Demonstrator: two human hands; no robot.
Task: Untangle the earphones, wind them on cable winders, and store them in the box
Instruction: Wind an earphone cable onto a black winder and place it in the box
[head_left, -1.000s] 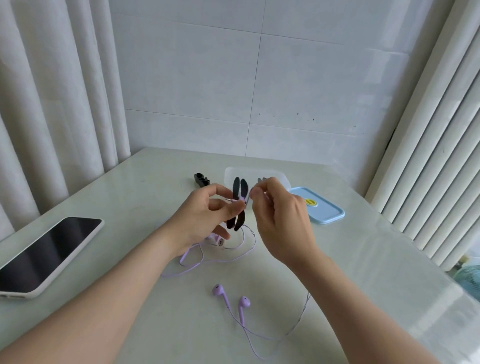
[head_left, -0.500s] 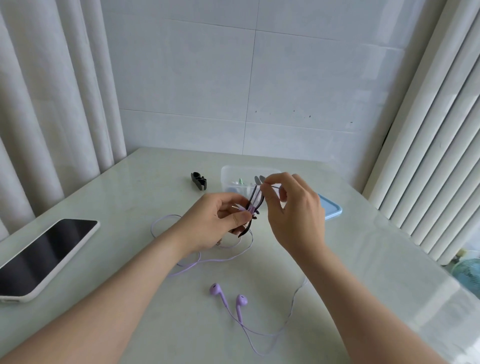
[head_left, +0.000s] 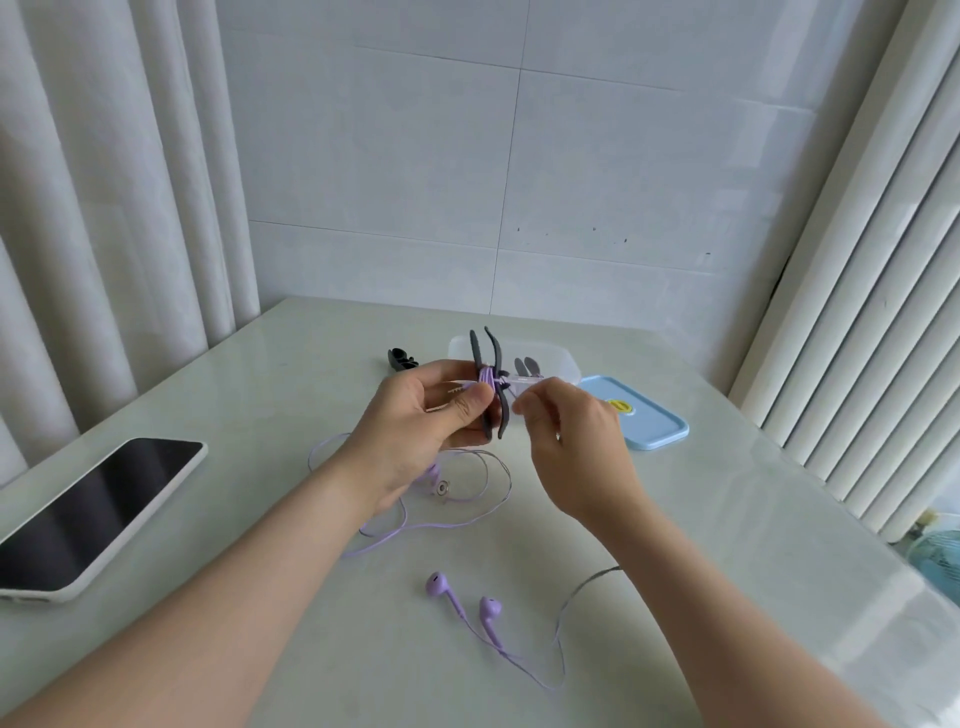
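My left hand (head_left: 426, 415) pinches a dark grey cable winder (head_left: 491, 384) held upright above the table, with a few turns of purple cable around its middle. My right hand (head_left: 566, 431) pinches the purple cable just right of the winder. The rest of the purple earphones lies on the table: loose loops (head_left: 467, 499) under my hands and two earbuds (head_left: 462, 603) nearer to me. The clear box (head_left: 561, 358) stands behind my hands, with another grey winder inside it. Its blue lid (head_left: 654, 426) lies to its right.
A spare black winder (head_left: 401, 358) lies on the table left of the box. A phone (head_left: 93, 509) in a white case rests at the left edge. White curtains hang on the left, and a ribbed radiator stands on the right.
The winder has turned from tilted to upright in my left hand. My right hand has come down and to the right with the cable, and more purple turns sit on the winder.
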